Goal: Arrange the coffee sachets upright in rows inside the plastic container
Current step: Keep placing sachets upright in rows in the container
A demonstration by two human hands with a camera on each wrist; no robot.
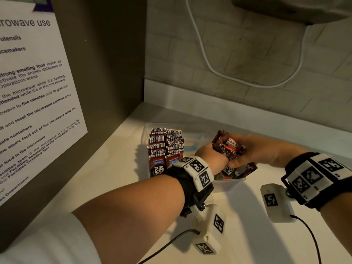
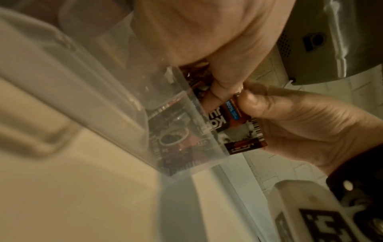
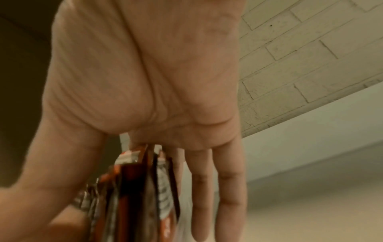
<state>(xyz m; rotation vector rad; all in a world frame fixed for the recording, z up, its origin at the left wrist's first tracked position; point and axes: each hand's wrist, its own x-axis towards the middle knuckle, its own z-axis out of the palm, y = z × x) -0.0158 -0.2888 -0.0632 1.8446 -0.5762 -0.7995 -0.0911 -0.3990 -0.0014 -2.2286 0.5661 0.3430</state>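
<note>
- Pale countertop point(image 1: 114, 187) below a tiled wall carries the clear rectangular plastic container point(image 1: 228, 181).
- Red-brown coffee sachets point(image 1: 165, 147) stand upright in two rows at the container's left end.
- Right hand point(image 1: 253, 149) grips a loose sachet bundle point(image 1: 228, 147) over the container's right side.
- Left hand point(image 1: 209, 155) pinches that bundle's near edge.

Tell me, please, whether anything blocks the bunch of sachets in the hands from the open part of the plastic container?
Nothing visible does. Both the right hand and left hand hold the bunch of sachets over the plastic container, right of the upright rows.
</note>
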